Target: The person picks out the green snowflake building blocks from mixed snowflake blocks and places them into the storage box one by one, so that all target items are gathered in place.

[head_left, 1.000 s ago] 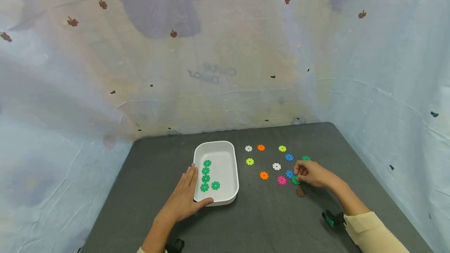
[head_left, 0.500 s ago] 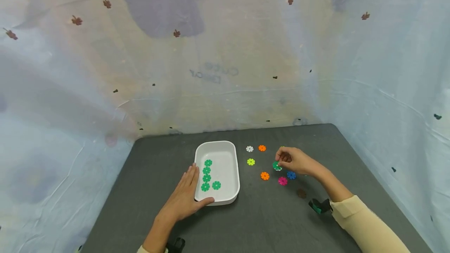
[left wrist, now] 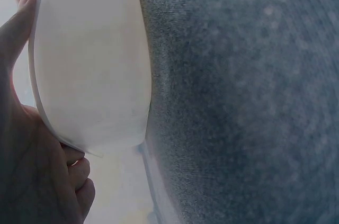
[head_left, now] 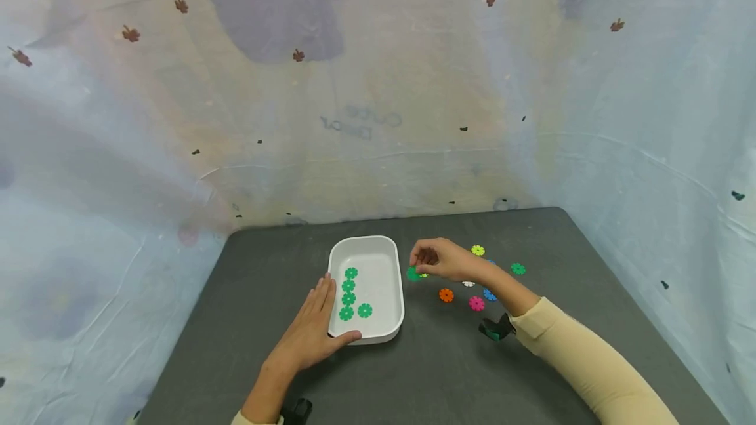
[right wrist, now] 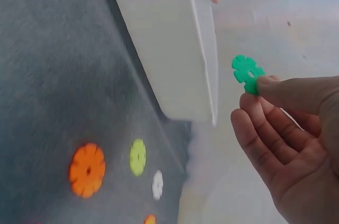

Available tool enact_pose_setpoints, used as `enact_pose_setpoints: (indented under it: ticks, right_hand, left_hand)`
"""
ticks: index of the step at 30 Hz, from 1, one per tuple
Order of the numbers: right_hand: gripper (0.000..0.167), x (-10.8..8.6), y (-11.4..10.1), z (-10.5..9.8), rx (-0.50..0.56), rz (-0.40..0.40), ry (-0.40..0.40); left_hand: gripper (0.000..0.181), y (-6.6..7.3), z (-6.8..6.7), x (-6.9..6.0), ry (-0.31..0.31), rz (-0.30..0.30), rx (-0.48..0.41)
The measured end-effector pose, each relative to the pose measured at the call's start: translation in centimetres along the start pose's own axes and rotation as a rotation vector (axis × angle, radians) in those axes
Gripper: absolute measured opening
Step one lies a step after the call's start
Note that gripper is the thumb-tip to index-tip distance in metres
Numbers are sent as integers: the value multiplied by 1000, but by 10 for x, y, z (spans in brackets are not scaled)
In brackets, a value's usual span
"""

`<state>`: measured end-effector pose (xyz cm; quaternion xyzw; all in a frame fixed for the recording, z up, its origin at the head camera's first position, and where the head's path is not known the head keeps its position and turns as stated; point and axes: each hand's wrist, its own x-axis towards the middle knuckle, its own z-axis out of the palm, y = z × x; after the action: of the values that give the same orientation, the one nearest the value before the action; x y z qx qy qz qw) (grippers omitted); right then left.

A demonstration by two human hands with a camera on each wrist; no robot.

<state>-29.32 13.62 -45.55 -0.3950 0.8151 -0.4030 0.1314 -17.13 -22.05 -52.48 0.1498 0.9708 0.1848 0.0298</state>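
Five green flower-shaped discs lie in a white tray, four in a line toward its left side and one just right of the line's near end. A person's left hand rests against the tray's near left corner, fingers straight along the wall and thumb stretched over the near rim. Across from it, the right hand pinches another green disc between thumb and fingertip, its remaining fingers curled, the piece held above the dark table just outside the tray's right wall. Scattered to the right lie an orange disc, a pink disc, a blue disc, a yellow disc and, farthest right, a loose green disc. The hand and forearm partly cover others, among them a white disc; the right wrist view shows a small white piece near the tray as well. A cream sleeve covers the right arm. Behind the table hangs a pale sheet printed with brown leaves.
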Motion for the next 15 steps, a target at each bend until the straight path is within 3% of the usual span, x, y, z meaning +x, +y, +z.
enact_pose_setpoints:
  ticks: [15]
  right_hand:
    - [6,76,-9,46,-55,-28,-121]
  left_hand:
    - [126,-1,2,0,-3,10,3]
